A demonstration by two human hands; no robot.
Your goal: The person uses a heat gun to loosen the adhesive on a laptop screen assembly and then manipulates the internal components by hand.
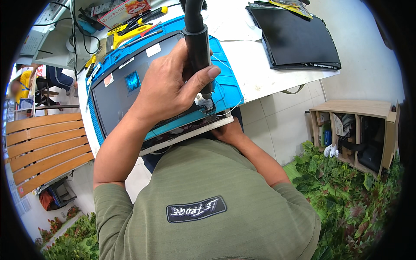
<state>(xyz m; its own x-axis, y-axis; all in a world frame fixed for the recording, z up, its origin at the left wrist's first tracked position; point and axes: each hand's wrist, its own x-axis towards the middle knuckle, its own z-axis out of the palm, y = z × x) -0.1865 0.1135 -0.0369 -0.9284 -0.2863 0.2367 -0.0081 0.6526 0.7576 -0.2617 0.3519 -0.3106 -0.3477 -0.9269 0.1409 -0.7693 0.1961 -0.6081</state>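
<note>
My left hand [169,82] is wrapped around a black tube-shaped tool [197,47] with a narrower tip; its thumb lies across the front of the tube and the other fingers are mostly hidden behind it. The tip points down at the near right corner of a dark flat panel [113,97], where small parts and thin white wires show. Stickers dot the panel, which lies on a blue work mat [227,80]. My right hand [232,131] is low at the table's near edge, below that corner. Its fingers are hidden under the edge.
Yellow-handled tools [130,37] and a red-and-white box [125,13] crowd the far left. At the far right of the white table lies a black flat panel stack [299,39]. A wooden shelf unit [351,108] stands right, a slatted bench [47,147] left. Loose cables [74,37] hang far left.
</note>
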